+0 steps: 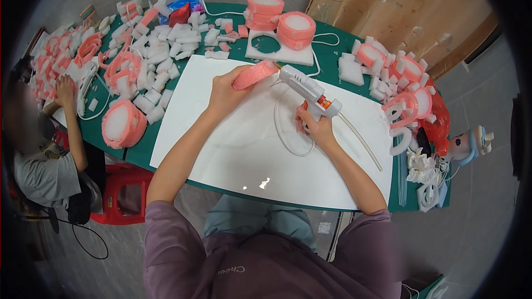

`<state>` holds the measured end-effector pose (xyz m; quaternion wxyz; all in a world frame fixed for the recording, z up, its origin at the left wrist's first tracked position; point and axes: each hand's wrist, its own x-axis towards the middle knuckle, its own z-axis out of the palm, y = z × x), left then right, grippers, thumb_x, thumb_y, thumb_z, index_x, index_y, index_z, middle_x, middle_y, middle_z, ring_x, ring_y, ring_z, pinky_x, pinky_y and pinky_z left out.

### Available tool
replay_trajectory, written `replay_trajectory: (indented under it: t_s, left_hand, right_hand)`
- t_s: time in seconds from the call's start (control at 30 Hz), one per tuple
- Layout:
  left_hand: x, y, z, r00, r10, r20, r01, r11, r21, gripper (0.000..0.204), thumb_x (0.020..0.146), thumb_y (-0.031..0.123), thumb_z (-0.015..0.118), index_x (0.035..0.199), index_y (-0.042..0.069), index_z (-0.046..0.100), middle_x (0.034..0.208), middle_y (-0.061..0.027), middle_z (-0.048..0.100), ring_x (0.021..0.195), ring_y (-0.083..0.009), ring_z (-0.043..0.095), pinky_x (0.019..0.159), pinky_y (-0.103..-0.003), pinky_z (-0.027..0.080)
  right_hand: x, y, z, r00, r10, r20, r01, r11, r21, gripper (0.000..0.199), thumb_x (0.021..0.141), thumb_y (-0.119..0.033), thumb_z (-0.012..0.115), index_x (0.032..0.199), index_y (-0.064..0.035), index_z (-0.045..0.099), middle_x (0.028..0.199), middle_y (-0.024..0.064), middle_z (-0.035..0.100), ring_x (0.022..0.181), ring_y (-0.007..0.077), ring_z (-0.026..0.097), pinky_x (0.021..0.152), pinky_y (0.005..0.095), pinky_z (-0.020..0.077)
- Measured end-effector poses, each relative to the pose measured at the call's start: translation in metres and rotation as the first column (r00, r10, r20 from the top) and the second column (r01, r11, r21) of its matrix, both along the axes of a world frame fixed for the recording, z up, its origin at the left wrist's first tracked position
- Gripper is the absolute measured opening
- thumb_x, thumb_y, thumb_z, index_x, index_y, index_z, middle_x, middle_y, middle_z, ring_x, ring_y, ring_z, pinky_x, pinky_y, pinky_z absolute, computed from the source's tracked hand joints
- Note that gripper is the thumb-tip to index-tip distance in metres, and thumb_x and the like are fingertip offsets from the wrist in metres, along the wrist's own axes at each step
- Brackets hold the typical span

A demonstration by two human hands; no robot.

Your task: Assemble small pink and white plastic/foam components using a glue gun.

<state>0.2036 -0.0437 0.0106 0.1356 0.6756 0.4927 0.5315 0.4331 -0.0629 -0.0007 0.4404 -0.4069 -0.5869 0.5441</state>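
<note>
My left hand (224, 91) grips a pink foam piece (252, 76) above a white board (221, 138). In my right hand (317, 127) is a white and grey hot glue gun (302, 84), held by its handle with fingers around the orange-red trigger. The gun's nozzle points up and left, at the upper right end of the foam; whether it touches cannot be made out. A long clear glue stick (361, 143) sticks out of the gun's back. Its pale cord loops down over the board.
White and pink foam pieces (158, 50) heap on the green table (233, 9) at the left. Round pink foam pieces (296, 30) and a white foam block with a hole (302, 55) stand behind the board. More lie right, near a red bag (438, 116). A co-worker (47, 171) sits left.
</note>
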Motion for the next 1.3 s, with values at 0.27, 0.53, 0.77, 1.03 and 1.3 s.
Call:
replay_trajectory:
  t_s: [0.27, 0.53, 0.77, 1.03, 1.3]
  left_hand:
    - [-0.003, 0.001, 0.002, 1.000, 0.017, -0.015, -0.017, 0.999, 0.032, 0.035, 0.065, 0.006, 0.069, 0.099, 0.005, 0.059, 0.084, -0.0122, 0.064, 0.075, -0.0242, 0.063, 0.067, -0.028, 0.048]
    - [-0.005, 0.001, 0.004, 0.999, 0.051, -0.001, -0.051, 0.998, 0.045, 0.034, 0.066, 0.008, 0.069, 0.099, 0.003, 0.059, 0.084, -0.0118, 0.064, 0.076, -0.0214, 0.063, 0.069, -0.027, 0.048]
    - [-0.005, 0.000, 0.006, 0.998, 0.065, -0.012, -0.065, 0.998, 0.023, 0.033, 0.068, 0.008, 0.068, 0.099, 0.004, 0.059, 0.085, -0.0120, 0.064, 0.078, -0.0185, 0.063, 0.071, -0.026, 0.047]
    - [-0.017, 0.008, 0.000, 0.971, 0.149, -0.187, -0.091, 0.953, 0.289, 0.038, 0.063, 0.000, 0.066, 0.100, 0.004, 0.059, 0.100, -0.0121, 0.061, 0.090, -0.0265, 0.060, 0.073, -0.031, 0.048]
    - [-0.011, 0.001, 0.012, 0.982, 0.190, 0.019, -0.189, 0.952, 0.243, 0.037, 0.066, 0.005, 0.067, 0.101, 0.003, 0.057, 0.097, -0.0132, 0.062, 0.087, -0.0270, 0.061, 0.072, -0.029, 0.047]
  right_hand:
    - [0.000, -0.001, 0.000, 1.000, -0.012, -0.005, 0.012, 1.000, -0.016, 0.020, 0.077, -0.015, 0.062, 0.086, -0.0042, 0.047, 0.062, 0.0030, 0.051, 0.045, 0.0080, 0.049, 0.038, 0.0204, 0.0360]
    - [0.000, -0.003, 0.002, 1.000, -0.005, 0.031, 0.005, 1.000, -0.001, 0.020, 0.077, -0.016, 0.061, 0.085, -0.0043, 0.048, 0.062, 0.0030, 0.051, 0.046, 0.0081, 0.049, 0.040, 0.0206, 0.0359]
    - [0.000, -0.001, 0.002, 0.997, 0.004, 0.072, -0.004, 1.000, 0.003, 0.018, 0.077, -0.017, 0.060, 0.085, -0.0040, 0.049, 0.065, 0.0049, 0.055, 0.046, 0.0078, 0.049, 0.041, 0.0204, 0.0363]
    - [-0.006, -0.004, 0.010, 0.995, 0.043, 0.085, -0.047, 0.997, 0.056, 0.024, 0.081, -0.022, 0.054, 0.099, -0.0061, 0.056, 0.078, 0.0005, 0.059, 0.047, 0.0068, 0.048, 0.045, 0.0208, 0.0399]
    - [-0.004, -0.001, 0.012, 0.988, -0.026, 0.153, 0.015, 0.997, 0.070, 0.028, 0.078, -0.011, 0.054, 0.102, 0.0020, 0.048, 0.097, 0.0091, 0.060, 0.043, 0.0087, 0.048, 0.035, 0.0213, 0.0354]
